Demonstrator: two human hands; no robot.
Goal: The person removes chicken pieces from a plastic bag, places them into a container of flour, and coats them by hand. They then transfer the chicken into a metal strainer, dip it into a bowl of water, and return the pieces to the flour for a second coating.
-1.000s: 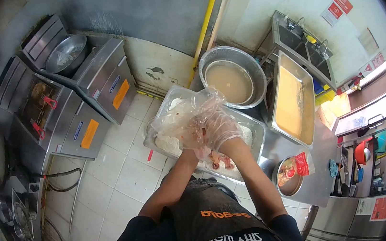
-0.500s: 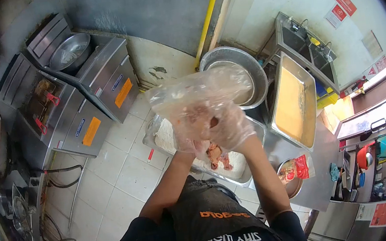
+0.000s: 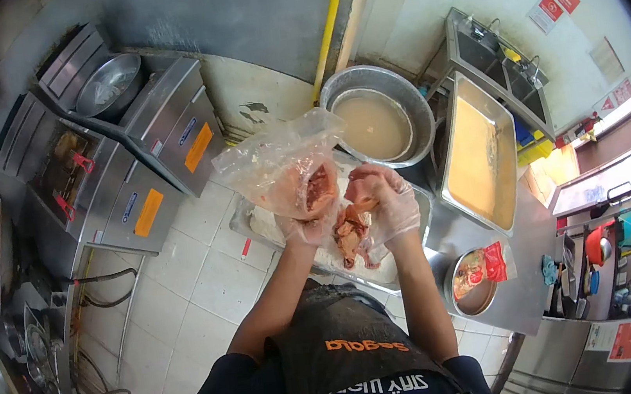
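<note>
My left hand (image 3: 305, 228), in a thin clear glove, holds a clear plastic bag (image 3: 276, 164) by its mouth, raised above a metal tray (image 3: 419, 241) filled with white flour. Reddish marinated meat shows inside the bag. My right hand (image 3: 389, 202), also gloved, grips a piece of raw marinated chicken (image 3: 351, 232) that hangs just outside the bag's mouth over the flour. Another piece of chicken lies on the flour below, partly hidden by my hands.
A round metal basin (image 3: 377, 120) of beige liquid and a rectangular pan (image 3: 478, 157) of yellow batter stand behind the tray. A small bowl (image 3: 470, 286) with a red packet sits on the steel counter at right. Fryers (image 3: 103, 164) line the left; tiled floor lies between.
The bag was down at the tray, then lifted high. Now it has swung to the left, and my right hand has come away from it with a piece of chicken.
</note>
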